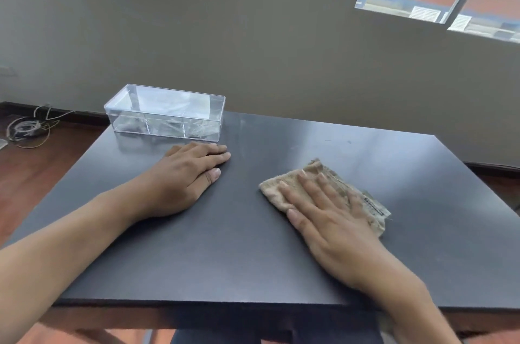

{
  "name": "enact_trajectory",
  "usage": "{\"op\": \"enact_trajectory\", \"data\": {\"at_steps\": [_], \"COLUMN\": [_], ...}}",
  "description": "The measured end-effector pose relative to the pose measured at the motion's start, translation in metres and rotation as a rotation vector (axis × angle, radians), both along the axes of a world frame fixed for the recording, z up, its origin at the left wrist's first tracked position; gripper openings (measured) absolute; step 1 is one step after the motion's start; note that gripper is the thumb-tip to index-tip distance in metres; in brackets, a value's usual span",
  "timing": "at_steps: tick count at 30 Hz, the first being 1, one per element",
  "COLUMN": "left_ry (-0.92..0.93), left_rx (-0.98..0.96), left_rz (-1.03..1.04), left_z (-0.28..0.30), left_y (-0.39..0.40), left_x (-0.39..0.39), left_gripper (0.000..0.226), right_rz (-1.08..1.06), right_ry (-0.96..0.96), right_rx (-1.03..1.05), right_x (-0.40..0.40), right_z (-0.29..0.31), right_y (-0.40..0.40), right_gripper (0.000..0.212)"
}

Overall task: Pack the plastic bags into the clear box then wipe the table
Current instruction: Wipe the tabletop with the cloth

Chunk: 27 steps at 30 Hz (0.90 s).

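A clear box (164,116) with its lid on stands at the table's far left corner; crumpled plastic bags (197,130) show through its walls. My left hand (185,175) lies flat on the black table (239,245), fingers straight, just in front of the box and apart from it. A folded beige cloth (281,189) lies right of centre. My right hand (323,211) presses flat on the cloth with fingers spread, covering its middle.
A grey wall with windows rises right behind the table. On the wooden floor to the left lies a coil of cable (26,128). The table's near edge runs across the bottom of the view.
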<state>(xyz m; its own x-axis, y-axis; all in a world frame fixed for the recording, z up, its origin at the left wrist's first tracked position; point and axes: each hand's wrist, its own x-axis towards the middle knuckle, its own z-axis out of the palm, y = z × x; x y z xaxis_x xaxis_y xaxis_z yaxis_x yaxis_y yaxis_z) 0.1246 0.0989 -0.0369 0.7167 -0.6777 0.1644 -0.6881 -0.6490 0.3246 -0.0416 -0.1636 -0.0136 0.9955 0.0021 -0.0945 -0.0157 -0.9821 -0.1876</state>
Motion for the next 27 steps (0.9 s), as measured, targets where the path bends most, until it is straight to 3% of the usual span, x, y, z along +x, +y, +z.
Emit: {"op": "enact_trajectory", "data": {"at_steps": [4, 7, 11, 17, 20, 23, 27], "left_ry": [-0.026, -0.063, -0.08, -0.11, -0.121, -0.138, -0.122], "left_rx": [-0.047, -0.071, -0.079, -0.12, -0.13, -0.151, -0.169], "left_rz": [-0.027, -0.065, -0.14, -0.222, -0.254, -0.239, -0.179], "left_z": [-0.001, 0.001, 0.002, 0.003, 0.002, -0.001, -0.003], "left_y": [-0.008, -0.016, -0.031, -0.077, -0.091, -0.087, -0.08], "left_x": [-0.002, -0.001, 0.004, 0.016, 0.014, 0.012, 0.007], "left_gripper": [0.053, 0.049, 0.045, 0.041, 0.041, 0.039, 0.036], "right_rz": [0.184, 0.235, 0.142, -0.298, -0.234, -0.124, -0.074], "right_ry": [-0.082, -0.105, -0.168, -0.045, -0.062, -0.168, -0.204], "right_rx": [0.06, 0.072, 0.075, 0.039, 0.013, 0.033, 0.088], "right_x": [-0.01, -0.031, -0.051, -0.041, -0.036, -0.047, -0.058], "right_z": [-0.01, -0.018, -0.014, -0.002, -0.01, -0.018, -0.019], "right_y": [0.07, 0.073, 0.019, -0.053, -0.007, 0.03, 0.018], "right_gripper": [0.051, 0.049, 0.051, 0.057, 0.063, 0.051, 0.048]}}
